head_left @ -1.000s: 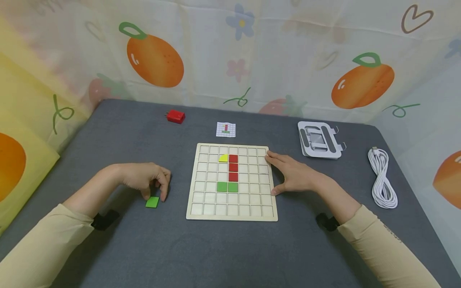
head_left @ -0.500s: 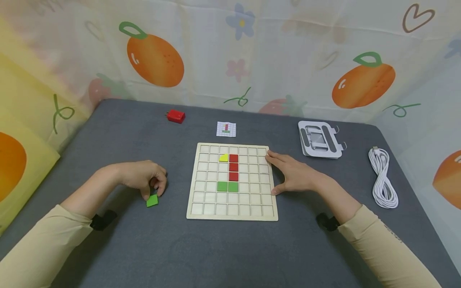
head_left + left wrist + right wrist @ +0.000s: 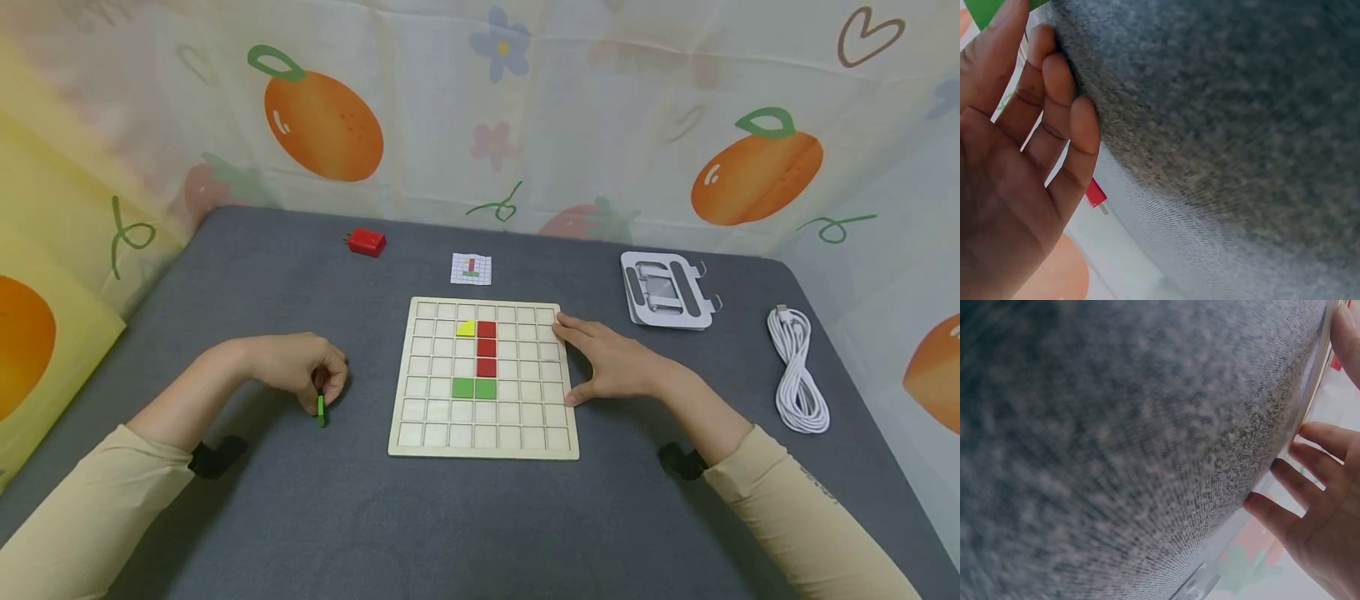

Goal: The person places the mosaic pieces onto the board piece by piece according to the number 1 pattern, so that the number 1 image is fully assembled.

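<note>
My left hand (image 3: 296, 368) pinches a green square tile (image 3: 321, 411), which stands on its edge just above or on the table left of the board. In the left wrist view the tile (image 3: 985, 9) shows at the top left beside the thumb. A pale wooden grid board (image 3: 420, 446) lies mid-table. On it are a yellow piece with a slanted corner (image 3: 466, 328), a column of red tiles (image 3: 486, 348) and two green tiles (image 3: 474, 388). My right hand (image 3: 615, 360) rests with spread fingers against the board's right edge; its fingers (image 3: 1275, 515) look straight in the right wrist view.
Behind the board lies a small paper card (image 3: 471, 269) printed with a coloured grid pattern. A red plug adapter (image 3: 366, 242) sits at the back left. At the right are a folded silver-white stand (image 3: 666, 292) and a bundled white cable (image 3: 797, 371).
The green tile lay flat under my left fingers, then was tilted up, and now stands edge-on in their pinch. My right hand has stayed at the board's edge.
</note>
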Available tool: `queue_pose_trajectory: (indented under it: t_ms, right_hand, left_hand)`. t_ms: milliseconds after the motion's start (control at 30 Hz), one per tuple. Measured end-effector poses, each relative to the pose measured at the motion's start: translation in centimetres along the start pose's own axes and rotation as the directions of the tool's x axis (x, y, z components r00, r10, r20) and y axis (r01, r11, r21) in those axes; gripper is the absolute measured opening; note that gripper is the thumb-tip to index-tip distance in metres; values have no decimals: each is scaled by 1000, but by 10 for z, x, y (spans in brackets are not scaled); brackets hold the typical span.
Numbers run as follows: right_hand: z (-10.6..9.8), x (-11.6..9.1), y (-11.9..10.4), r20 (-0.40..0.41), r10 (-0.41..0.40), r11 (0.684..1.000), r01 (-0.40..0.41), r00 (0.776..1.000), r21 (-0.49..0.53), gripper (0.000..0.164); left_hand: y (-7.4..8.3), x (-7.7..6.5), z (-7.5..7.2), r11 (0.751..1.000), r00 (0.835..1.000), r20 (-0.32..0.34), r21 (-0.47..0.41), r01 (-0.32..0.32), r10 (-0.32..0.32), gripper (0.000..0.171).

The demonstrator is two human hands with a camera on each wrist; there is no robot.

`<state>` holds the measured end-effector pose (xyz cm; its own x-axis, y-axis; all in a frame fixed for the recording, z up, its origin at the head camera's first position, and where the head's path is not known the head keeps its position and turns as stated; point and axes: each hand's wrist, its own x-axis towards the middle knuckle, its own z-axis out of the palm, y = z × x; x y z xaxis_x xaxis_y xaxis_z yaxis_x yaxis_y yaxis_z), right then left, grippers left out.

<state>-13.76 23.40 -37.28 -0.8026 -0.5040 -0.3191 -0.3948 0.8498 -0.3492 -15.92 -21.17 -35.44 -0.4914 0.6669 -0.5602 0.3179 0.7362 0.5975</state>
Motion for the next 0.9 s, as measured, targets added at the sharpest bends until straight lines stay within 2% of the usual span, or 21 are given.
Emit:
queue_pose_trajectory:
  t_ms: [200, 300, 467, 700, 900]
  right_hand:
    - [1, 0, 1, -4, -6, 1000, 6, 1000, -1, 107]
    - [1, 1, 2, -5, -2, 1000, 2, 1000, -3, 107]
    - [1, 0, 2, -5, -6, 1000, 6, 1000, 1, 107]
    - [1, 0, 2, -8, -6, 1000, 6, 1000, -3, 107]
    - [1, 0, 2, -10, -7, 1000, 7, 1000, -7, 106]
  left_hand:
    - [6, 3, -3, 1000, 1000, 19, -28, 5, -5, 21]
    - [11, 6, -3, 997, 999, 19, -66, -34, 35, 18]
    - [22, 13, -5, 989, 994, -16, -106, -106, 105, 12]
    - [39, 24, -7, 989, 988, -73, -50, -141, 137, 13]
    - [50, 34, -2, 984, 978, -117, -29, -178, 174, 11]
